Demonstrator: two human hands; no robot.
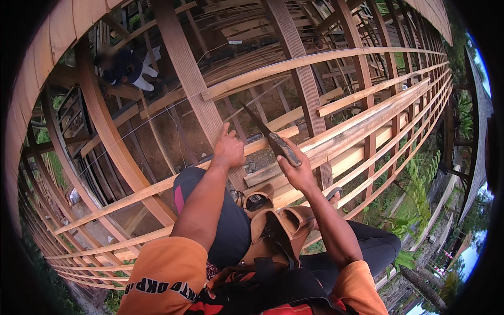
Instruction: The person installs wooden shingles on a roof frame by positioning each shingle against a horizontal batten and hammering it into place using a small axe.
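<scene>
My right hand (298, 167) is closed around the worn, grey-brown handle of a handsaw (259, 122). Its dark, tapering blade points up and to the left, seen nearly edge-on. My left hand (229, 148) lies at a brown grooved rafter (195, 79), index finger stretched along it and the other fingers partly bent; nothing shows in its grip. Just beyond the left fingertips, a pale batten (226, 90) ends on that same rafter. A shorter batten (273, 137) crosses between my two hands. Below them, a tan leather tool pouch (270, 236) hangs at my waist.
Several loose planks (362, 126) lie stacked across the rafters to the right. A taut string (139, 126) runs over the frame. Through gaps in the rafters, the ground shows far below, with a person (126, 68) at upper left. Green plants (415, 184) grow at right.
</scene>
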